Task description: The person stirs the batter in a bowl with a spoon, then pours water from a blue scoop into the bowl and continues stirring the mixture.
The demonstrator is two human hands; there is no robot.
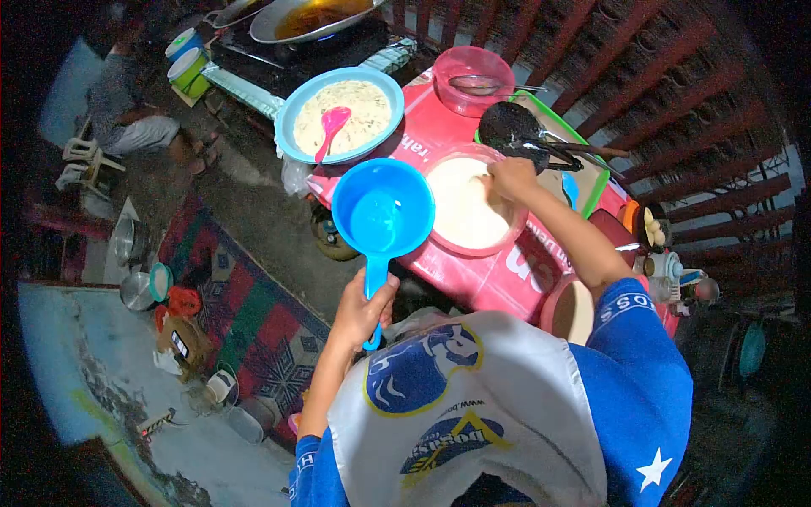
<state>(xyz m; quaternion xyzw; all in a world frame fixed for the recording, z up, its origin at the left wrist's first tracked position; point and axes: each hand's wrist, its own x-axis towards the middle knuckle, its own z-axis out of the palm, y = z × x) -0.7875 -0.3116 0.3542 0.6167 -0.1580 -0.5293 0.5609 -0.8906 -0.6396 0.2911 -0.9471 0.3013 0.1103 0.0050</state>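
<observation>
My left hand [365, 308] is wrapped around the handle of a blue dipper [384, 207]. The dipper's bowl faces up and holds a little liquid or a sheen on its bottom. My right hand [513, 179] is closed over the edge of a pink basin [478, 251] of pale, creamy batter [465, 207]. Its fingertips reach down at the batter, and what they hold, if anything, is hidden. Behind the dipper stands a light blue basin [285, 139] of batter with dark flecks, with a pink spoon [334, 128] lying in it.
A wok of oil [317, 19] sits on the stove at the back. An empty-looking pink bowl [473, 80], a black pan [511, 127] and a green-rimmed tray [598, 198] stand on the red-covered table [473, 283]. At far left, a person [135, 110] sits near a white stool.
</observation>
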